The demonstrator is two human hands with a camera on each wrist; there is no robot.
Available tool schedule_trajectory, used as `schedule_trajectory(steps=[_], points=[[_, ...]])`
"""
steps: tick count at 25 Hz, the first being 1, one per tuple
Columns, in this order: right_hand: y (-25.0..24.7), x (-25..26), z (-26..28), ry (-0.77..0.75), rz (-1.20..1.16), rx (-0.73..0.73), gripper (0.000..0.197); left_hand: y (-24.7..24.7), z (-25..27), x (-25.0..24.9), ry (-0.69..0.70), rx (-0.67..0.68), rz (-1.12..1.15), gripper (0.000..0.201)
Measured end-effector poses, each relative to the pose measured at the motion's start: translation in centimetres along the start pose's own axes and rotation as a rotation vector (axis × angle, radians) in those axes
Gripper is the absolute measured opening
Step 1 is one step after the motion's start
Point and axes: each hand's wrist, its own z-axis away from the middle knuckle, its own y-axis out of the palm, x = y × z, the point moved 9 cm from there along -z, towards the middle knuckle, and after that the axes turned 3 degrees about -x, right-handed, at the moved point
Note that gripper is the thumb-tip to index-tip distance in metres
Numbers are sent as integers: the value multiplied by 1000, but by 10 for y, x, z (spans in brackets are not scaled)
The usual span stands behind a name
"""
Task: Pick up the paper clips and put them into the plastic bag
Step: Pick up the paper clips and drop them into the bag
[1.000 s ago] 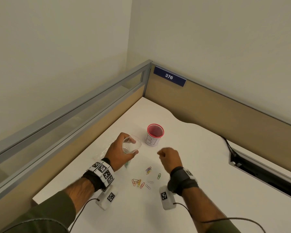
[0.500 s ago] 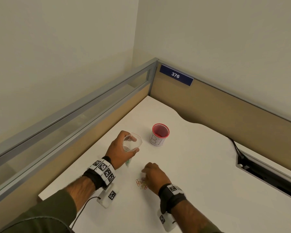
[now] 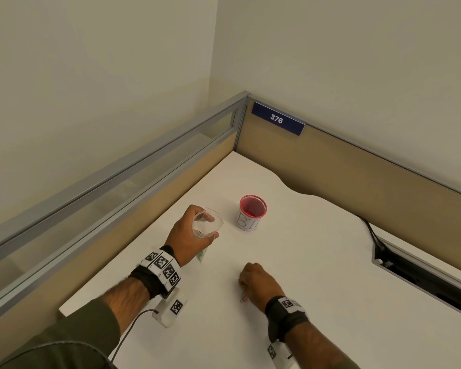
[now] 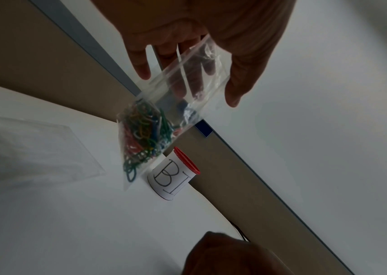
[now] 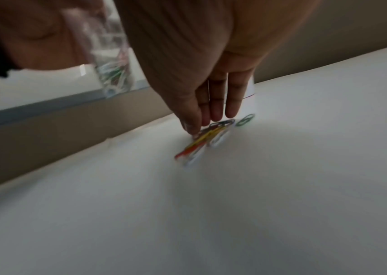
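Observation:
My left hand (image 3: pixel 210 227) holds a small clear plastic bag (image 4: pixel 187 89) upright above the white table (image 3: pixel 317 262), its mouth held open between thumb and fingers. Several coloured paper clips (image 4: pixel 143 134) are bunched in the bag's bottom. My right hand (image 5: pixel 204 123) is down on the table, nearer to me and to the right of the bag. Its thumb and fingers pinch at a cluster of loose paper clips (image 5: pixel 201 143) lying on the table. A green clip (image 5: pixel 245 120) lies just beyond the fingertips. In the head view the right hand (image 3: pixel 241 291) hides nearly all the loose clips.
A red-rimmed cup (image 3: pixel 250 213) with a white label marked "BI" stands just right of the bag. A flat clear plastic sheet (image 4: pixel 34 145) lies on the table to the left. Partition walls close off the left and back. A cable slot (image 3: pixel 423 275) cuts into the table's right side.
My right hand dropped from mid-air near the cup onto the loose clips, which it now covers. The left hand has kept the bag in place.

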Motion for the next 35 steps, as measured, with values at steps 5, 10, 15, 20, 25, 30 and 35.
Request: schedule_trajectory(steps=[5, 10, 15, 20, 25, 30, 35], points=[[-14, -58, 11, 317, -81, -55, 34, 3, 1, 0, 9, 3, 6, 46], [3, -22, 15, 188, -56, 32, 35, 8, 2, -3, 15, 15, 12, 46], [7, -12, 29, 160, -93, 118, 58, 6, 3, -2, 17, 9, 16, 45], [11, -7, 20, 184, -45, 27, 26, 9, 6, -2, 14, 17, 23, 46], [4, -6, 3, 194, 42, 3, 17, 7, 6, -4, 2, 11, 13, 47], [-7, -26, -10, 292, 0, 7, 16, 6, 5, -4, -11, 17, 6, 45], [-60, -38, 2, 426, -351, -201, 5, 11, 2, -1, -19, 28, 4, 44]])
